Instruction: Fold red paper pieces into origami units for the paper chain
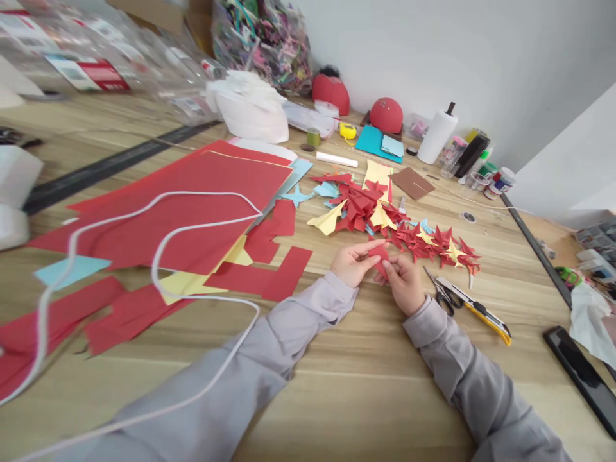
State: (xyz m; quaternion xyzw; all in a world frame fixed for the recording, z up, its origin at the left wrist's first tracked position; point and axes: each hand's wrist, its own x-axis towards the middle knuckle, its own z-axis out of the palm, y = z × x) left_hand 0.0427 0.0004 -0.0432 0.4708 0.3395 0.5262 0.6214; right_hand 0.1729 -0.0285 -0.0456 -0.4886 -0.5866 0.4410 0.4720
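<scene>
Between my two hands is a small piece of red paper (378,253), apparently folded. My left hand (350,264) pinches it from the left, thumb on top. From the right, my right hand (404,280) grips its edge with thumb and fingers. Just beyond the hands lies a pile of folded red paper pieces (359,208), with yellow folded paper (328,219) among them. Folded paper stars (455,252), red and yellow, spread to the right of it. Scissors (446,298) and a yellow utility knife (481,313) rest beside my right hand.
Large red sheets (192,205) and red offcuts (269,274) cover the left side. A white cable (158,247) loops across them and over my left sleeve. A black phone (582,375) lies at the right. Bottles and jars (437,136) stand along the wall.
</scene>
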